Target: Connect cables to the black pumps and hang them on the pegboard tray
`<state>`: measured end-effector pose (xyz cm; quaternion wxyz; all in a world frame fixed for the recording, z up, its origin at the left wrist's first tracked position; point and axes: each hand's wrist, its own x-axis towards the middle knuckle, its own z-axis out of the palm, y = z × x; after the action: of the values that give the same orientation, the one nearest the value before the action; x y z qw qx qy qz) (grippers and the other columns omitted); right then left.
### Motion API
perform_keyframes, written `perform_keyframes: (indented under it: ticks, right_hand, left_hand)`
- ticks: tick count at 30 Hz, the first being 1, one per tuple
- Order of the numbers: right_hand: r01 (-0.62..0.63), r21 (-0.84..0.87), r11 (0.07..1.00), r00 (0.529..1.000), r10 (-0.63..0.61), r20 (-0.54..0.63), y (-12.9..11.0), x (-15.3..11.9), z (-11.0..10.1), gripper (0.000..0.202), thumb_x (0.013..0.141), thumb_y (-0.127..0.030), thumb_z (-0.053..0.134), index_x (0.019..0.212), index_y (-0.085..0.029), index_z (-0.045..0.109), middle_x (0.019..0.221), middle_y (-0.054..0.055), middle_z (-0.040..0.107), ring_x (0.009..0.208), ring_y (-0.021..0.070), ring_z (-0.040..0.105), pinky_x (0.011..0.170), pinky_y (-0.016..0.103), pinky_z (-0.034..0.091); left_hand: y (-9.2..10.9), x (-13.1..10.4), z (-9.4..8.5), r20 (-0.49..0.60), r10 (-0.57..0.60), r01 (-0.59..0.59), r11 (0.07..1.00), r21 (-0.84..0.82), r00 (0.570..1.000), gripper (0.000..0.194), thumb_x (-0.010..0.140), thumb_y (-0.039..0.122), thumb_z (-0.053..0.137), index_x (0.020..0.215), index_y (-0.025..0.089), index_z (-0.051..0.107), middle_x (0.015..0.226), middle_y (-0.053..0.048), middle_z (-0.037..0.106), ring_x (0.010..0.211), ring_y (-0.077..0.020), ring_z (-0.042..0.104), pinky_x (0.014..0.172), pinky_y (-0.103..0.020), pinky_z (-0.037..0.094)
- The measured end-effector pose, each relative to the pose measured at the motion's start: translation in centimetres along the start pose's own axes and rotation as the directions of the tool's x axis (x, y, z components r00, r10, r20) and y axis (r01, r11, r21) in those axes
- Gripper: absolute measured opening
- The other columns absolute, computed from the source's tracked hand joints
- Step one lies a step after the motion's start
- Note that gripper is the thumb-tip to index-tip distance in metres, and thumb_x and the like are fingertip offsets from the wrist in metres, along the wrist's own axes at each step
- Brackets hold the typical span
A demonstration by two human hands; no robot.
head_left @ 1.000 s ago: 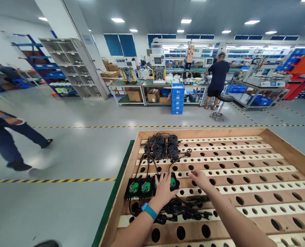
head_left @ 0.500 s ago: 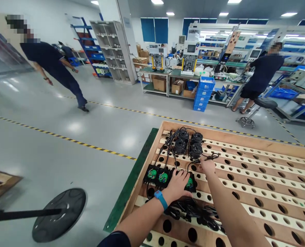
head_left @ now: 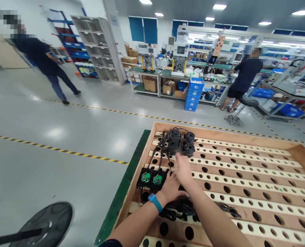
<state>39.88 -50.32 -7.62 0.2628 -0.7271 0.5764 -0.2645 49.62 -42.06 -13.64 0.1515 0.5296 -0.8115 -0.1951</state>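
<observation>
left hand (head_left: pixel 171 188) flat, fingers spread, pressing black green-centred modules (head_left: pixel 151 179); right hand (head_left: pixel 182 167) blurred, grip indiscernible; holed wooden tray (head_left: pixel 245 178) mostly unfilled toward 3 o'clock

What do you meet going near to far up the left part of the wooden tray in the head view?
Black cable bundle → left hand lying on the black modules with green parts → blurred right hand → cluster of round black units → tray's far wall.
</observation>
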Motion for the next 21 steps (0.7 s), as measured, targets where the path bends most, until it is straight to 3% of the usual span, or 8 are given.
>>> perform_keyframes:
  ticks: [2,4,6,9,11,14,16,21]
  right_hand:
    - [0.245,-0.096,0.965,0.938,-0.210,0.276,-2.1,-1.5,0.8,0.041,0.086,-0.019,0.060,0.127,-0.021,0.063,0.138,0.014,0.057,0.119,0.0297,0.054,0.104,0.045,0.043]
    - [0.364,-0.167,0.917,0.875,-0.274,0.399,-2.5,-3.2,0.0,0.044,0.087,-0.018,0.061,0.130,-0.020,0.062,0.148,0.015,0.049,0.126,0.0313,0.050,0.107,0.048,0.041]
    - [0.325,-0.215,0.921,0.898,-0.229,0.376,-1.0,-5.9,-2.1,0.042,0.092,-0.021,0.056,0.133,-0.019,0.060,0.148,0.015,0.049,0.128,0.0307,0.050,0.107,0.048,0.041]
    - [0.138,-0.290,0.947,0.954,-0.049,0.294,3.8,-11.9,-6.5,0.039,0.095,-0.032,0.056,0.131,-0.019,0.062,0.142,0.015,0.056,0.126,0.0311,0.052,0.105,0.050,0.041]
    - [0.057,-0.389,0.919,0.964,0.052,0.262,7.5,-16.3,-8.9,0.054,0.088,-0.040,0.067,0.137,-0.018,0.058,0.149,0.018,0.048,0.134,0.0362,0.045,0.108,0.056,0.035]
    - [0.015,-0.493,0.870,0.964,0.118,0.238,11.2,-20.8,-10.8,0.074,0.075,-0.031,0.076,0.144,-0.017,0.052,0.153,0.021,0.042,0.140,0.0389,0.036,0.113,0.058,0.024]
    - [0.024,-0.490,0.871,0.962,0.113,0.247,11.9,-21.6,-11.2,0.068,0.076,-0.020,0.072,0.141,-0.019,0.056,0.145,0.018,0.051,0.135,0.0353,0.042,0.113,0.055,0.023]
    - [0.104,-0.357,0.928,0.940,0.026,0.339,10.5,-20.0,-11.3,0.045,0.089,-0.008,0.048,0.128,-0.020,0.067,0.114,0.013,0.068,0.111,0.0265,0.056,0.101,0.044,0.036]
  left_hand:
    - [0.0,-0.3,0.2,0.034,-0.059,0.059,0.998,0.005,0.998,0.058,0.095,0.050,0.053,0.147,0.025,0.048,0.149,-0.010,0.054,0.141,-0.0309,0.044,0.120,-0.052,0.029]
    - [0.0,-0.4,0.1,0.053,-0.077,0.075,0.997,0.029,0.996,0.054,0.097,0.035,0.047,0.149,0.021,0.046,0.152,-0.014,0.051,0.144,-0.0316,0.041,0.120,-0.052,0.028]
    - [-0.1,-0.4,-0.4,0.053,-0.033,0.031,0.999,0.039,0.998,0.061,0.095,0.036,0.051,0.152,0.017,0.042,0.155,-0.016,0.047,0.147,-0.0337,0.036,0.123,-0.054,0.021]
    - [-0.5,-0.3,-1.3,0.049,-0.006,0.003,0.998,0.062,0.999,0.078,0.088,0.049,0.063,0.153,0.014,0.038,0.156,-0.018,0.044,0.148,-0.0362,0.034,0.124,-0.056,0.019]
    - [-0.9,-0.2,-1.8,0.062,-0.013,0.008,0.996,0.088,0.998,0.081,0.087,0.054,0.065,0.152,0.014,0.038,0.155,-0.019,0.045,0.144,-0.0368,0.038,0.122,-0.057,0.024]
    - [-1.5,-0.1,-2.2,0.099,-0.005,-0.007,0.992,0.123,0.995,0.079,0.086,0.057,0.064,0.149,0.015,0.042,0.153,-0.019,0.048,0.140,-0.0374,0.044,0.119,-0.057,0.028]
    - [-2.0,-0.1,-2.3,0.121,0.002,-0.020,0.989,0.147,0.993,0.079,0.086,0.058,0.064,0.148,0.013,0.044,0.151,-0.020,0.050,0.140,-0.0378,0.044,0.118,-0.056,0.030]
    - [-3.3,-0.3,-2.7,0.198,0.050,-0.086,0.980,0.181,0.979,0.076,0.088,0.056,0.061,0.147,0.013,0.044,0.153,-0.020,0.048,0.142,-0.0369,0.044,0.118,-0.054,0.033]
